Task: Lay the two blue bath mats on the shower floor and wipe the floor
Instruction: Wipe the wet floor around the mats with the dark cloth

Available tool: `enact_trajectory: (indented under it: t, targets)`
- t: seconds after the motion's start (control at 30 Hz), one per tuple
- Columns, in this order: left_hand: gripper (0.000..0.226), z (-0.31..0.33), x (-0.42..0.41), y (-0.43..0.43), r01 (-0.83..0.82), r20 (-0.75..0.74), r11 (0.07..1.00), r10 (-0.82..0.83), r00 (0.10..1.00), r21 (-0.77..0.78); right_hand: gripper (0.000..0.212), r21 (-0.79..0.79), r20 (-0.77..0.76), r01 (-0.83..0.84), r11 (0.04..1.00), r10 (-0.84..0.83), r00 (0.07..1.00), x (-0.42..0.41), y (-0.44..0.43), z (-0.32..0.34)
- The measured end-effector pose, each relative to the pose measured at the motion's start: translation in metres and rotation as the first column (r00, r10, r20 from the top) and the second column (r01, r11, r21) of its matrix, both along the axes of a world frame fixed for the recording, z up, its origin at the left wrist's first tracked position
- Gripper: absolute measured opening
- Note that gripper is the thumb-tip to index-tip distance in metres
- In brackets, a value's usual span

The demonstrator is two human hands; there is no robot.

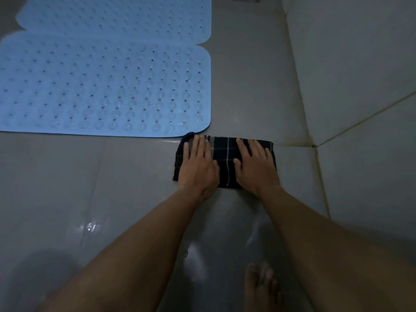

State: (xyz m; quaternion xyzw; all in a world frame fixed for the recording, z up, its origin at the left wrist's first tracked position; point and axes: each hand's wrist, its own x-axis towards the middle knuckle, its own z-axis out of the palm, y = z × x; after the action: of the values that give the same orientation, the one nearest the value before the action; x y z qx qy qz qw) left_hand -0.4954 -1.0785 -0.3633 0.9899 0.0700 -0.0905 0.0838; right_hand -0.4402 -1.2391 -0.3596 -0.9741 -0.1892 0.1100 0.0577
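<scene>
Both hands flat, fingers spread, pressing a folded dark plaid cloth [225, 162] onto grey shower floor [112, 188]: left hand [198, 165], right hand [255, 168]. Two blue bath mats, near mat [101, 86] and far mat [117, 16], lie side by side, touching. Cloth's far-left corner meets near mat.

Two bath mats lie side by side on the floor [247, 86], the near mat [101, 86] touching the far mat [117, 19]. A folded cloth [225, 158] lies at the near mat's right front corner, left hand [198, 163] and right hand [254, 167] flat on it. The wall [360, 75] stands to the right, a foot [261, 289] nearest.
</scene>
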Motion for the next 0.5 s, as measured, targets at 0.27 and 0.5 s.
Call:
enact_trajectory:
  t: [0.27,0.5]
  targets:
    - [0.070,-0.015,-0.025,0.020,0.002,0.054,0.998,0.002,0.999,-0.063,0.061,-0.036,-0.022,-0.054,0.998,0.054,0.998,-0.019,0.005,-0.007]
    - [0.074,-0.016,-0.037,0.064,-0.047,0.050,0.999,0.048,0.998,-0.024,0.066,-0.040,-0.010,-0.137,0.990,0.137,0.991,-0.029,0.045,-0.012]
